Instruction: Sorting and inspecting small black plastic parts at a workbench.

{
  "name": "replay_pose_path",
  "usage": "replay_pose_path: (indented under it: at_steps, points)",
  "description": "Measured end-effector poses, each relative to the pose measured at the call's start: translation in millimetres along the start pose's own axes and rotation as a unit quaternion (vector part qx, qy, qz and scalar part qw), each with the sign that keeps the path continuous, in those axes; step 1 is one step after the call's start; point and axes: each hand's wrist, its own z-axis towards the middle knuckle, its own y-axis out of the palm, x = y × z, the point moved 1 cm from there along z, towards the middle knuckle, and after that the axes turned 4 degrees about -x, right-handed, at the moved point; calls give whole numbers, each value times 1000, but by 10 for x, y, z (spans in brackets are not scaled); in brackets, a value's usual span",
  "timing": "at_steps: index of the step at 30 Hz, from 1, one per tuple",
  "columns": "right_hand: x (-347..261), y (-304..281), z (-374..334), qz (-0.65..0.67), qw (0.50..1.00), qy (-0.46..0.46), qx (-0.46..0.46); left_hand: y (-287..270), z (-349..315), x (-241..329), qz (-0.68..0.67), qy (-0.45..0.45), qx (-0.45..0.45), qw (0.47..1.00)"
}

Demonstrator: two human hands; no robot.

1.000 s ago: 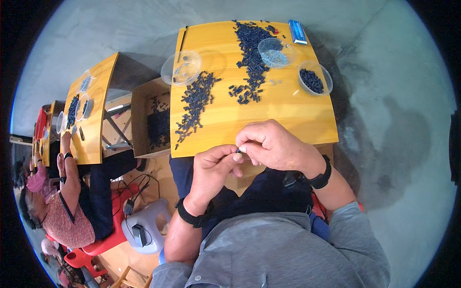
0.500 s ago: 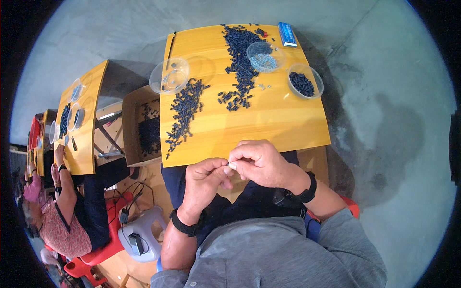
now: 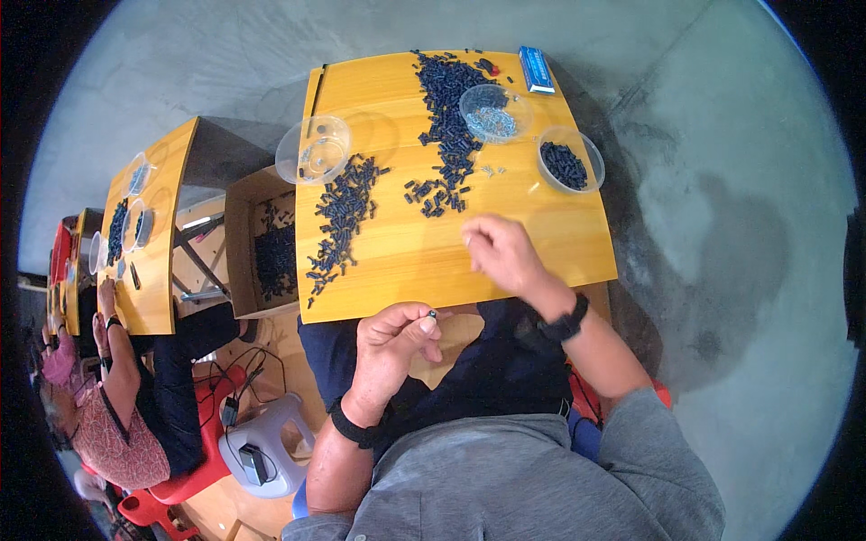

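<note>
My left hand (image 3: 395, 350) is raised in front of the table's near edge. Its thumb and index finger pinch a small dark cylindrical piece (image 3: 432, 314), whose end pokes out at the fingertips. Above the near right part of the tabletop is my right hand (image 3: 507, 255), fingers loosely bent and apart, with nothing visible in them. Beyond it lie several tiny silvery pieces (image 3: 492, 170) and a long pile of black cylindrical pieces (image 3: 444, 95). A second pile of black pieces (image 3: 345, 212) spreads along the table's left side.
On the yellow table (image 3: 532, 216) stand a clear bowl of small silvery-blue pieces (image 3: 492, 124), a bowl of black pieces (image 3: 565, 168) and a nearly bare bowl (image 3: 313, 149). A blue box (image 3: 537, 69) lies far right. A cardboard box (image 3: 244, 243) and a seated co-worker (image 3: 122, 424) are left.
My right hand has come away from the left and moved forward over the table. The left hand stays in place, still pinching the small dark piece.
</note>
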Motion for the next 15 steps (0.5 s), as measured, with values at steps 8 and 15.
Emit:
replay_pose_path:
  at_steps: [8,15]
  points:
    - [611,-201,640,-245,967,-54,47,-54,-47,-39,1,-2,-8,1000]
    - [679,-139,701,-315,944,-82,49,-83,-48,-125,45,-27,-4,999]
